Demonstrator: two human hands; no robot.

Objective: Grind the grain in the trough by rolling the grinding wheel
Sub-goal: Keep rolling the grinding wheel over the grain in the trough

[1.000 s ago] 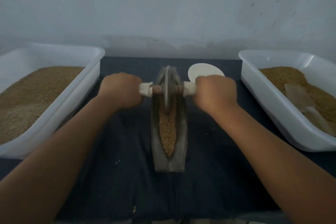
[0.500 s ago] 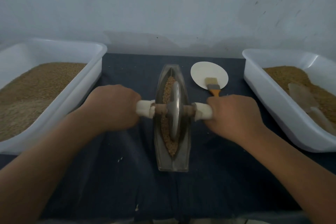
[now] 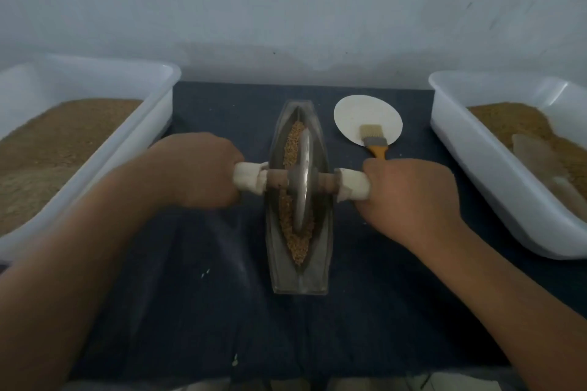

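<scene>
I see my left hand [image 3: 198, 168] and right hand [image 3: 409, 194] each clenched on an axle end. The metal wheel [image 3: 301, 181] stands upright mid-trough [image 3: 298, 279], tan grain [image 3: 297, 244] either side. Dark cloth [image 3: 197, 311] beneath; white tubs [image 3: 158, 95] flank it, pale wall [image 3: 286, 9] behind.

White tub [image 3: 152, 111] left, white tub [image 3: 470, 149] right; brush [image 3: 374, 141] on white disc [image 3: 359, 111]; dark cloth [image 3: 317, 333].

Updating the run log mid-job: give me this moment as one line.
left hand: grips axle | right hand: grips axle | round metal grinding wheel: mid-trough, upright | long metal trough: brown grain inside
</scene>
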